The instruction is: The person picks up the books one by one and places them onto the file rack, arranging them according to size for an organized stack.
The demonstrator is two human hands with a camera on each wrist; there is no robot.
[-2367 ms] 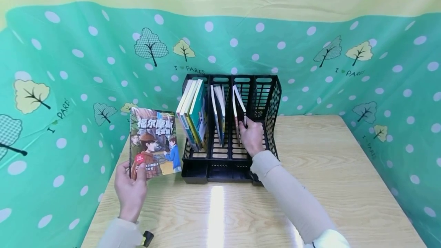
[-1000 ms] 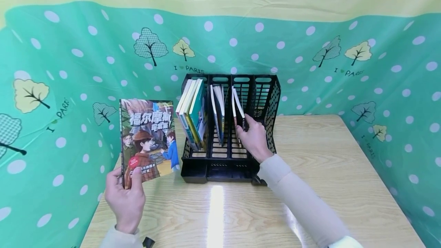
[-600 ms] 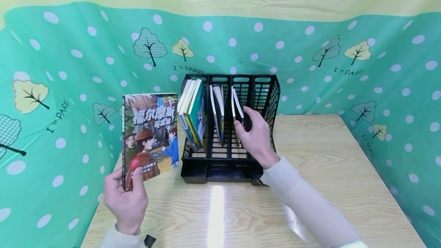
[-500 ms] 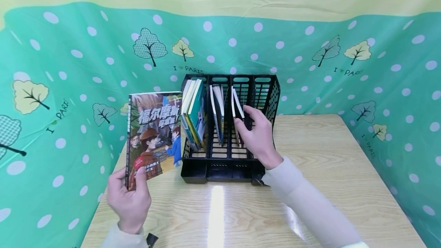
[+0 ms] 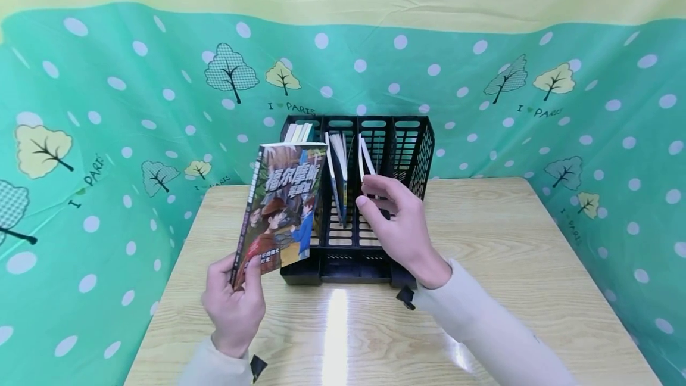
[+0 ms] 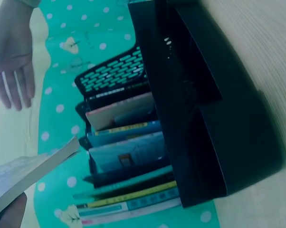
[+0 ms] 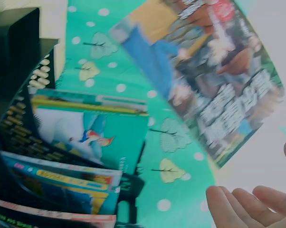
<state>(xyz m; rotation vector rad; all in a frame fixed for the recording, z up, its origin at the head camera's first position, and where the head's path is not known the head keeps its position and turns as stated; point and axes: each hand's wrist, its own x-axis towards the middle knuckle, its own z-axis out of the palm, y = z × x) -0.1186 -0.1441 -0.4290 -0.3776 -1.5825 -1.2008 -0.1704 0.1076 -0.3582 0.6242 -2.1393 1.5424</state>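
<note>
My left hand point(image 5: 236, 308) holds a comic-style paperback book point(image 5: 284, 207) by its lower left corner, thumb on the front cover. Tilted and raised above the table, the book covers part of a black file rack point(image 5: 343, 273) in the head view. My right hand point(image 5: 402, 228) hovers in front of the rack's right-hand compartments, fingers loosely bent and holding nothing. Thin books point(image 5: 366, 153) lean in the third compartment, partly behind that hand. More books point(image 5: 336, 171) stand in the second compartment. In the right wrist view, a teal book point(image 7: 119, 137) stands in the rack.
The rack stands on a light wooden table point(image 5: 482, 219). A green dotted cloth point(image 5: 461, 76) hangs behind and at both sides. The fourth compartment lies at the rack's right end. Small black strap ends point(image 5: 257, 368) hang by the wrists.
My left hand has carried the paperback rightward and turned it, so it now hides most of the first compartment's books. My right hand has let go of the third compartment's books and drawn back.
</note>
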